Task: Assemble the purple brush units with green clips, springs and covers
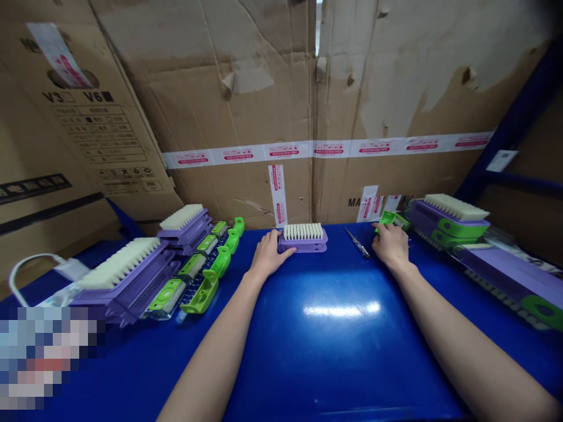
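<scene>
Purple bristle brush [303, 238], bristles up, lies on the glossy blue tabletop [334, 363] before the cardboard wall [237, 187], its left end pinched between thumb and fingers of the left hand [264, 255]; held at one end only, it could swivel if pushed. The right hand [391, 243] curls over a green plastic bracket [387, 217]; whether its fingertips close on the part cannot be told. Just beside it, a clear-handled screwdriver [359, 245] could be set rolling by a sideways brush of the fingers. Farther right, an outward reach might jar the purple-and-green brush stack [461, 231]. At left, a straying forearm could scatter the green plastic clips [223, 261] lined up near the purple brush bodies [145, 281].
</scene>
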The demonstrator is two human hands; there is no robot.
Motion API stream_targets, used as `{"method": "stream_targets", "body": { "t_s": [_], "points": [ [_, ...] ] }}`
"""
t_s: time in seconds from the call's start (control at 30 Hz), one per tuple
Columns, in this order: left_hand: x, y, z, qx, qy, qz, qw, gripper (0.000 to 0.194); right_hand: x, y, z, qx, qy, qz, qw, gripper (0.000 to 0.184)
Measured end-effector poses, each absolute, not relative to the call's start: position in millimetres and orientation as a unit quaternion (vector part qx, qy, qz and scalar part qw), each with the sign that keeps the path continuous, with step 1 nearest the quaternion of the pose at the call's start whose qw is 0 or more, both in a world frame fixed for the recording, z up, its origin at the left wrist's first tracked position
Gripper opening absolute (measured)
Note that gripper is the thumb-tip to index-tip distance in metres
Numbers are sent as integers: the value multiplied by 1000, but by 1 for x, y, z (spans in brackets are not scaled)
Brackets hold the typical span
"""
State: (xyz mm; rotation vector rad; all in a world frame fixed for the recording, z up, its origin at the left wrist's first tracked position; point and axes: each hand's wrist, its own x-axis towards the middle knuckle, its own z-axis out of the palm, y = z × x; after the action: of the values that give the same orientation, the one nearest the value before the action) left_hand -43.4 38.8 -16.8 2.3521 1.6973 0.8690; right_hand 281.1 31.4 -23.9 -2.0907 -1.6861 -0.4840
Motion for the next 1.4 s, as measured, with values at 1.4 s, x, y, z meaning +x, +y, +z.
{"method": "stream_targets", "body": {
  "t_s": [1.4],
  "points": [
    [-21,23,-13,856,431,258,-118,58,210,15,-14,-576,-775,-126,228,40]
  ]
}}
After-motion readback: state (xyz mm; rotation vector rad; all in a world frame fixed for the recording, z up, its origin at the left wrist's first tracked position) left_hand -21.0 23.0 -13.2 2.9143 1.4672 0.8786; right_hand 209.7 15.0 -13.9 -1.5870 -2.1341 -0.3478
